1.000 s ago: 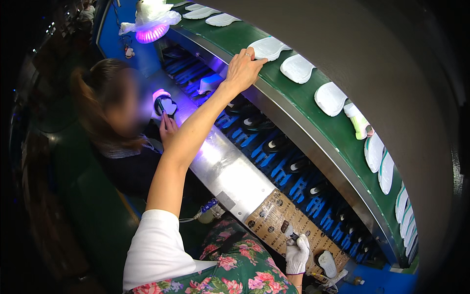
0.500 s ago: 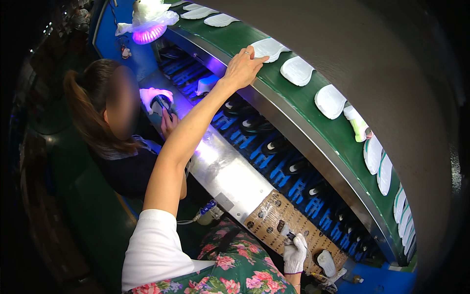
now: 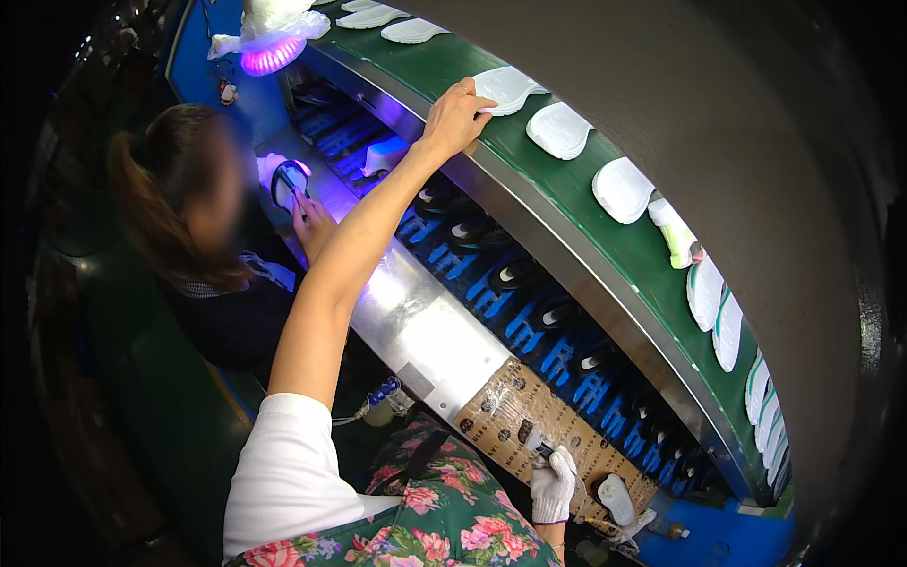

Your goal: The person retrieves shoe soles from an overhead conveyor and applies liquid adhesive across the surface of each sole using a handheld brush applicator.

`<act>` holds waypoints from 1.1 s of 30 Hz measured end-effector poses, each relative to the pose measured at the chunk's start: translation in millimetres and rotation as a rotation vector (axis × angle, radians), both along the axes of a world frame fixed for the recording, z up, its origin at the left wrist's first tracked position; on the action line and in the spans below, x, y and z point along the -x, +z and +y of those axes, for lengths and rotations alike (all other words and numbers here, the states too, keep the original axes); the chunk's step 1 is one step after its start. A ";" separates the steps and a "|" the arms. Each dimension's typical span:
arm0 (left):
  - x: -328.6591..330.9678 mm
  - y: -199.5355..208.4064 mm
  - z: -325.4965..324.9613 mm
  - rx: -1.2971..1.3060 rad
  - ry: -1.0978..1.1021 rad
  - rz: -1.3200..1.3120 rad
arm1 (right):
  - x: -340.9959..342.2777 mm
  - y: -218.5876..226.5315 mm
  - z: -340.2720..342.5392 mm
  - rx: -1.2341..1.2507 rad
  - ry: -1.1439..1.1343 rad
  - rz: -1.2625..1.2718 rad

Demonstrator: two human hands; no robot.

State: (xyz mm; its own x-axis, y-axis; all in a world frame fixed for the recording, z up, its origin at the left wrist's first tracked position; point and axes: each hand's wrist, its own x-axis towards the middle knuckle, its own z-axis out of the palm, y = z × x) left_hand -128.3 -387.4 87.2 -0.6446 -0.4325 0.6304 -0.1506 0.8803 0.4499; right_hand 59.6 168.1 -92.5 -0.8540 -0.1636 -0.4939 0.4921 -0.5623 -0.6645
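Ref landmark: curved green shelf [image 3: 576, 194]. Left hand [image 3: 455, 121], bare, ring on one finger, arm at full reach over to the shelf's near edge, toward its far-left end. Fingers narrow, tips at the near-left edge of a white sole [image 3: 512, 91]; looks like contact, can't tell if it's actually gripped. That sole lies flat on the shelf. More along the shelf to its right: second white sole [image 3: 559, 130], third one [image 3: 624, 191], a yellow-and-white piece [image 3: 671, 232] touching or just beside it, then teal-edged white soles [image 3: 704, 293] bunching up at the shelf's right end. Right hand [image 3: 554, 484], in a white knit glove, is well apart from the shelf on its near side, closed around a brush [image 3: 535, 441], dark bristle end pointing up-left. Brush is over a printed cardboard sheet [image 3: 505, 402], can't tell if bristles touch it. Dark-rimmed white sole [image 3: 616, 499] sits just right of the glove, near side of the shelf. Between cardboard and shelf: blue rack [image 3: 524, 326] with dark shoe pieces [image 3: 511, 275]. Metal ledge [image 3: 425, 331] runs roughly along the shelf's near side. Co-worker [image 3: 231, 321] near the shelf's left end holds a dark-edged shoe piece [image 3: 283, 189]. Pink-purple lamp [image 3: 271, 57] hangs left of the shelf.
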 end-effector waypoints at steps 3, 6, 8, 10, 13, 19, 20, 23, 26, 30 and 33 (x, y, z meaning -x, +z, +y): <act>-0.9 1.4 3.1 -0.017 0.017 -0.015 | -0.1 0.2 0.9 -0.008 -0.012 -0.006; -2.1 0.5 2.0 -0.090 -0.001 -0.013 | 1.5 5.1 -1.2 -0.017 -0.012 0.006; -5.5 -1.7 -2.8 -0.081 0.006 0.026 | 0.4 13.5 -5.2 -0.029 -0.002 0.023; -6.7 2.8 3.7 -0.121 0.033 -0.021 | 2.7 20.1 -8.1 0.006 0.006 0.006; -4.7 -5.3 -4.3 -0.139 0.076 -0.041 | 4.2 14.4 -4.8 -0.022 -0.013 -0.013; 18.6 -12.4 -23.1 -0.076 0.020 -0.024 | 16.2 -16.0 13.8 -0.055 0.056 0.053; 23.9 -13.2 -25.3 -0.042 0.000 -0.020 | 17.8 -17.3 14.7 -0.064 0.061 0.053; 40.6 -7.6 -29.6 -0.093 -0.025 0.022 | 22.0 -19.3 15.5 -0.065 0.084 0.057; 44.2 -13.5 -73.4 -0.065 0.248 -0.096 | 21.3 -14.3 13.3 -0.075 0.085 0.045; 42.4 -3.2 -119.1 0.112 0.573 -0.559 | 7.1 54.2 1.0 -1.456 0.673 0.869; 46.8 -26.9 -172.9 0.149 0.749 -0.383 | 12.6 46.4 -3.1 -1.384 0.667 0.799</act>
State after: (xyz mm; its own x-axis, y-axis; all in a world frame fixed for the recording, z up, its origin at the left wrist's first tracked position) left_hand -175.0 -560.3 60.2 -0.4013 -0.7598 0.5115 -0.8347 0.5333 0.1372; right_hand 47.0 165.1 -46.0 -0.9053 -0.4163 -0.0848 -0.2809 0.7362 -0.6157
